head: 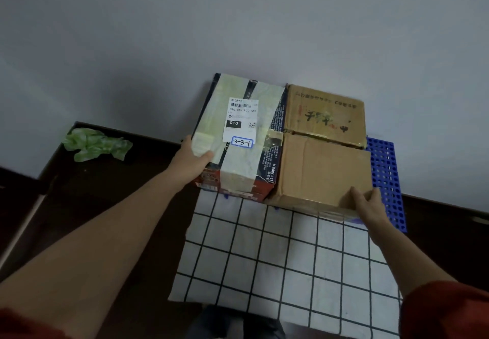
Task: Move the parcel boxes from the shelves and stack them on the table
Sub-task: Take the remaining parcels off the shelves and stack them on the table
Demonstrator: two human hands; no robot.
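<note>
A dark printed parcel box (246, 159) with pale tape, a white shipping label and a "3-3-1" tag stands against the wall. My left hand (191, 162) grips its left near edge, thumb on top. Beside it on the right sits a plain brown cardboard box (320, 169); my right hand (369, 205) holds its near right corner. Behind that one lies another brown box (325, 112) with dark printing. All three rest side by side on a blue perforated plastic pallet (385, 177).
A white cloth with a black grid (277, 259) covers the surface in front of the boxes. A crumpled green plastic bag (96, 144) lies on the dark table at the left. A grey wall rises right behind the boxes.
</note>
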